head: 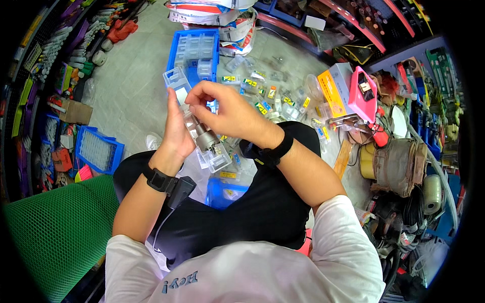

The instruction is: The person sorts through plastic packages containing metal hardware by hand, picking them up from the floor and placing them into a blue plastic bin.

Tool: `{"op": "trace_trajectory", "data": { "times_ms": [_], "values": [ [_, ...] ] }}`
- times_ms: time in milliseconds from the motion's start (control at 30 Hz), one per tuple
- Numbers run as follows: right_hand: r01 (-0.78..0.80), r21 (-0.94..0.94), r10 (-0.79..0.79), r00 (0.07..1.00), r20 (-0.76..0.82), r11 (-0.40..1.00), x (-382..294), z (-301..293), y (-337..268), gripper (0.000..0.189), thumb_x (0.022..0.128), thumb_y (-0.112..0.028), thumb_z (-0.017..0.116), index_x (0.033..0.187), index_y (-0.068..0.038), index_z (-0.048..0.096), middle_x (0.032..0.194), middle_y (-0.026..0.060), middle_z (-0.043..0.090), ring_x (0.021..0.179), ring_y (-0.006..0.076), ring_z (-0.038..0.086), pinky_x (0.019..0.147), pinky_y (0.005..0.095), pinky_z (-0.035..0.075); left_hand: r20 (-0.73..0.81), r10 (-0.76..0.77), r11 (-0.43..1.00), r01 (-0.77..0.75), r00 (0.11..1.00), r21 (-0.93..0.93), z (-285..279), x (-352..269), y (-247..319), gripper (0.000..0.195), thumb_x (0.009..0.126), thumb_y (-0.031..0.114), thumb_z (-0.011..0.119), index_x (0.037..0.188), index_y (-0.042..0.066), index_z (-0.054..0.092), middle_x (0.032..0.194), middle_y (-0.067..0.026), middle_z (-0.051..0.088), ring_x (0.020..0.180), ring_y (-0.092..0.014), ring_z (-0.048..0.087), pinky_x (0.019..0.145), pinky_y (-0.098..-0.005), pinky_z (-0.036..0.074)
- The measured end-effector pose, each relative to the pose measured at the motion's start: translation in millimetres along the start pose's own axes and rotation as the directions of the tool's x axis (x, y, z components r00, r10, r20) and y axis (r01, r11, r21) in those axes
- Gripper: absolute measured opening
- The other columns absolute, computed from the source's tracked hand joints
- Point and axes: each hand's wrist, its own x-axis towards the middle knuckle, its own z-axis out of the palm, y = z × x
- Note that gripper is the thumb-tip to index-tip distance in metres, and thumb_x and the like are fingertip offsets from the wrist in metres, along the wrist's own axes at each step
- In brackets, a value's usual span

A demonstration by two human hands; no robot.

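My left hand (176, 130) supports an open clear plastic case (219, 162) from its left side, the thumb pointing up along it. A silvery metal cutter, apparently a hole saw (207, 140), lies in the lower part of the case. Its upturned clear lid (176, 77) extends beyond my fingers. My right hand (233, 110) is over the case's middle, thumb and fingers curled close together at its edge. Whether those fingers pinch something is hidden. Behind the case stands a blue bin (218, 49) with several clear boxes (195, 45) in it.
Several small clear boxes with yellow labels (261, 108) lie scattered on the floor. Another blue tray (118, 147) is at left, near a green mesh roll (60, 231). Stacked sacks (237, 32) stand ahead. At right are a pink box (356, 98) and a large spool (396, 166).
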Motion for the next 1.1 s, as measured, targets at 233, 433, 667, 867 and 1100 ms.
{"op": "trace_trajectory", "data": {
  "times_ms": [233,433,667,867,1100],
  "values": [
    [0.145,-0.161,-0.136,0.989,0.066,0.976,-2,-9,6,0.014,0.08,0.0,0.052,0.091,-0.004,0.061,0.088,0.0075,0.058,0.083,0.0189,0.054,0.076,0.031,0.044,0.07,-0.016,1.0,0.015,0.997,0.02,-5,3,5,0.077,0.081,0.074,0.027,0.108,0.006,0.051,0.091,-0.0048,0.057,0.077,-0.013,0.057,0.065,-0.0284,0.05],
    [0.167,-0.269,-0.125,0.978,0.169,0.948,-4,-11,4,0.016,0.079,-0.002,0.053,0.088,-0.008,0.064,0.089,0.0075,0.058,0.092,0.0251,0.05,0.086,0.0342,0.037,-0.026,-0.061,0.997,0.06,0.998,-0.038,20,-8,5,0.074,0.081,0.074,0.028,0.109,0.009,0.051,0.086,-0.0044,0.057,0.077,-0.014,0.057,0.066,-0.0296,0.05],
    [0.184,-0.239,-0.138,0.971,0.194,0.953,-5,-15,1,0.011,0.075,-0.006,0.058,0.085,-0.006,0.063,0.084,0.0063,0.06,0.086,0.0242,0.052,0.086,0.0347,0.039,0.135,-0.023,0.997,0.033,0.991,-0.068,-13,6,5,0.062,0.082,0.07,0.034,0.099,0.011,0.049,0.088,-0.0056,0.056,0.08,-0.016,0.056,0.073,-0.0326,0.05],
    [0.104,-0.164,-0.089,0.991,0.101,0.981,-1,-9,1,0.013,0.074,-0.006,0.062,0.086,-0.004,0.062,0.08,0.0072,0.061,0.078,0.0192,0.057,0.081,0.0311,0.043,0.028,-0.016,0.984,0.021,0.999,-0.175,1,1,7,0.063,0.082,0.07,0.036,0.098,0.011,0.049,0.088,-0.0066,0.056,0.083,-0.017,0.057,0.074,-0.0337,0.05],
    [0.136,-0.213,-0.128,0.99,0.05,0.967,-8,-12,5,0.017,0.074,-0.006,0.061,0.091,-0.005,0.063,0.084,0.0071,0.063,0.084,0.0227,0.058,0.081,0.0329,0.042,0.001,0.037,0.995,-0.037,0.999,-0.088,3,1,8,0.068,0.079,0.072,0.04,0.105,0.01,0.048,0.078,-0.004,0.056,0.067,-0.013,0.054,0.062,-0.0288,0.049]
  ]
}}
